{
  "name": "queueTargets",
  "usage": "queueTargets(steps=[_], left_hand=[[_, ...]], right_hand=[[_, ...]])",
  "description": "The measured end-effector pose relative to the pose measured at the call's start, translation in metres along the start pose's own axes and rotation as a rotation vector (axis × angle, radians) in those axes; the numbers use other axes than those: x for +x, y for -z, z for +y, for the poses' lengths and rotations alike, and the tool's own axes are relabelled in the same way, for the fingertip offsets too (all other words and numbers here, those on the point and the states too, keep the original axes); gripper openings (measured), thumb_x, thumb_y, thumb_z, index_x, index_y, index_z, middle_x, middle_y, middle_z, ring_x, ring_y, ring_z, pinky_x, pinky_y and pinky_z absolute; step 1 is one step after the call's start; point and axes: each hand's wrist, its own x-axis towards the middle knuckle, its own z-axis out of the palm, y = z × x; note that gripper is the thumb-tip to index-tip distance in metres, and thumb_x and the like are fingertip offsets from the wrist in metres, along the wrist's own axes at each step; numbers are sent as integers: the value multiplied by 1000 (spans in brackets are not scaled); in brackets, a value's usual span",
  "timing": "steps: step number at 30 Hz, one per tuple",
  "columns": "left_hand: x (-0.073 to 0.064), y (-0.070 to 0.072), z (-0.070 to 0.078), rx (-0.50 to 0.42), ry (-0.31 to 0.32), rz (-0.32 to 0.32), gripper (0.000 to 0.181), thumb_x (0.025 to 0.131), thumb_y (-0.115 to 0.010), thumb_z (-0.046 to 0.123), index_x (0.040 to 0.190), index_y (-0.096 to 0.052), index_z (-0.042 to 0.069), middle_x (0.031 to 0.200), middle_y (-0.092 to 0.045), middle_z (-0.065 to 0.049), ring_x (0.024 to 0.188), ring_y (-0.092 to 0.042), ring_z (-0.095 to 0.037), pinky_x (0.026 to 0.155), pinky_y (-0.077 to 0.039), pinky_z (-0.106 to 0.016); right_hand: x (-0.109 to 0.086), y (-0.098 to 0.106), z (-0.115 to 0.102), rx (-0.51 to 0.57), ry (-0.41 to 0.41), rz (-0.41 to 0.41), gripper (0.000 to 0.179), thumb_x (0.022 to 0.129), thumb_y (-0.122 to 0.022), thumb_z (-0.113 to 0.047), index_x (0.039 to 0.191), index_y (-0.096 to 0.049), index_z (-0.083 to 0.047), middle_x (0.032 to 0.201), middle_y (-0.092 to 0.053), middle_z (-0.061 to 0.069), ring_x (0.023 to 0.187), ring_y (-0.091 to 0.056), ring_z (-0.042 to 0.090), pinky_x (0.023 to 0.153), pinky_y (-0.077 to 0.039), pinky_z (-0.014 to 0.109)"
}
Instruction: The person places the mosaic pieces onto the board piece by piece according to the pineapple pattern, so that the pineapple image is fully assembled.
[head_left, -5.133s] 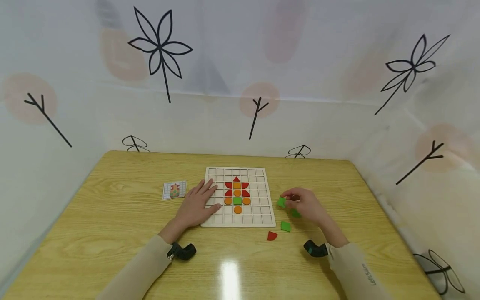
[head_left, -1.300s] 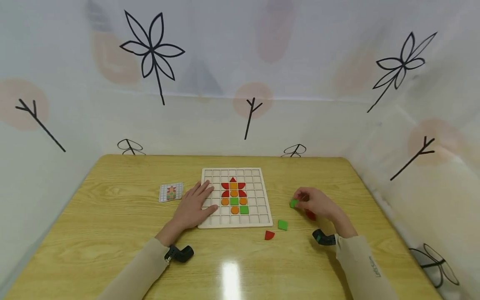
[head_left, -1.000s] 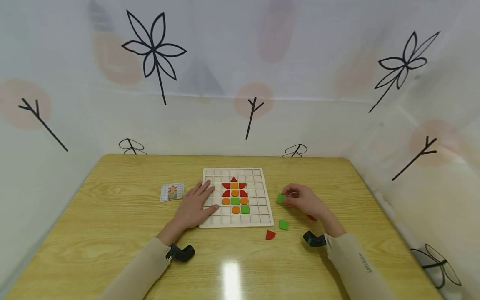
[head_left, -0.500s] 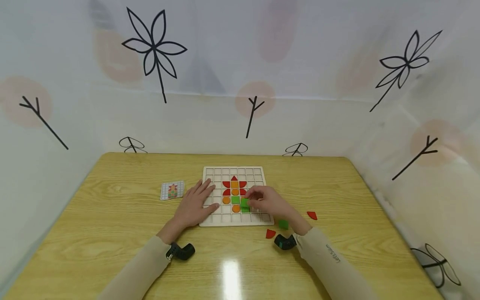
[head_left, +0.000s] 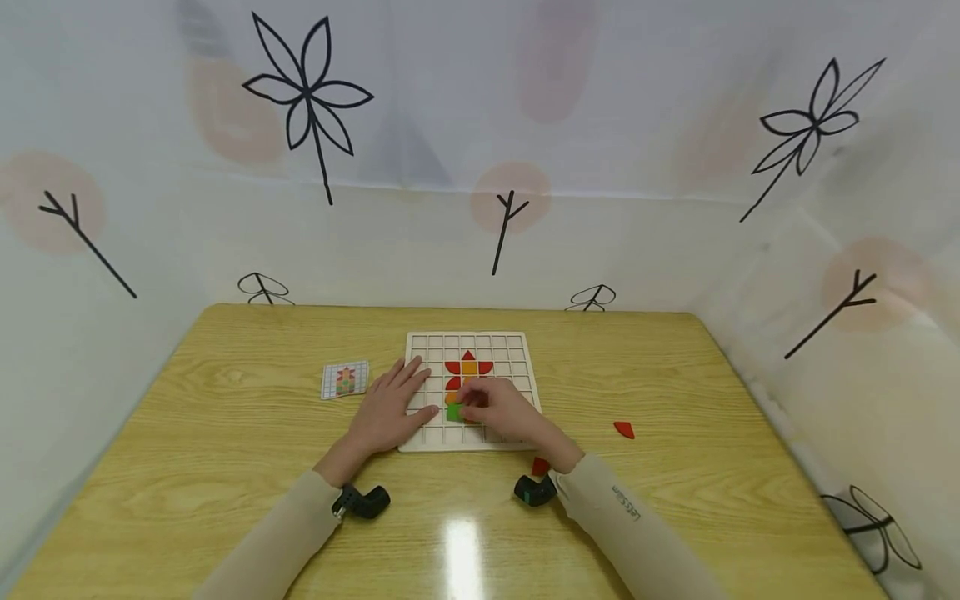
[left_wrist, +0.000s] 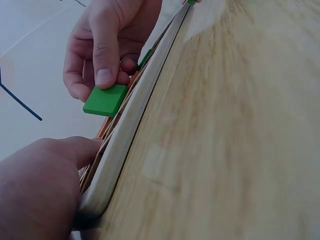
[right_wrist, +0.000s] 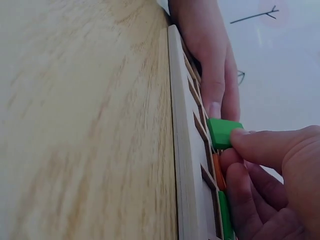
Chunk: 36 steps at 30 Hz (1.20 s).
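A pale wooden grid board (head_left: 512, 356) lies mid-table, bearing red, orange and green tiles. My left hand (head_left: 392, 417) rests spread on its left edge, thumb over the grid. Thumb and fingers of my right hand (head_left: 501, 410) pinch a green square tile (right_wrist: 222, 132). In the left wrist view this green tile (left_wrist: 105, 101) hangs tilted close over the board, near my left thumb. A seated green tile (right_wrist: 226, 215) and an orange tile (right_wrist: 218, 171) show beside the right fingers. My right hand covers part of the pattern in the head view.
A small picture card (head_left: 345, 380) with a coloured grid pattern lies left of the board. On the right lies a red quarter-circle tile (head_left: 624, 430). Another red tile (head_left: 540, 466) sits near the board's front right corner, partly behind the right wrist camera (head_left: 534, 491).
One green square was set right of the lowest orange circle. My right hand then took another from the table's right and carried it left over the board. My left hand stayed put.
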Motion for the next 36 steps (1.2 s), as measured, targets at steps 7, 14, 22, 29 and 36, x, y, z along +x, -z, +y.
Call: queueTargets(steps=[7,14,22,29,36], left_hand=[[0,0,1,0,-11,14,68,98,-58,47,152,-43,9,162,-28,-10,149,-19,-35,112,-22,-63],[0,1,2,-7,-12,10,67,98,-58,48,152,-44,9,162,-28,-10,149,-20,-35,112,-22,-63],[0,1,1,0,-14,12,68,98,-57,48,152,-43,10,162,-28,-9,149,-20,-34,112,-23,-62],[0,1,1,-6,-9,7,67,98,-58,47,152,-43,10,162,-28,-9,149,-19,-34,112,-22,-62],[0,1,2,0,-8,6,68,98,-58,47,152,-43,10,162,-27,-9,149,-19,-34,113,-21,-62]], right_hand=[[0,-1,-3,-17,-24,-12,8,92,-72,-10,99,-69,-14,89,-65,-6,82,-60,12,75,-51,29],[0,-3,-4,-38,-22,-17,8,92,-72,-10,99,-70,-14,86,-64,-6,79,-58,12,73,-50,28],[-1,-2,-6,-69,5,-11,10,91,-73,-9,101,-72,-11,87,-64,-7,78,-58,10,71,-49,27],[0,0,-5,-79,-3,-3,12,92,-72,-10,104,-74,-14,92,-66,-9,79,-59,9,73,-50,29],[-4,7,-2,-33,-7,34,10,93,-71,-10,101,-74,-16,96,-68,-8,82,-62,11,75,-52,30]])
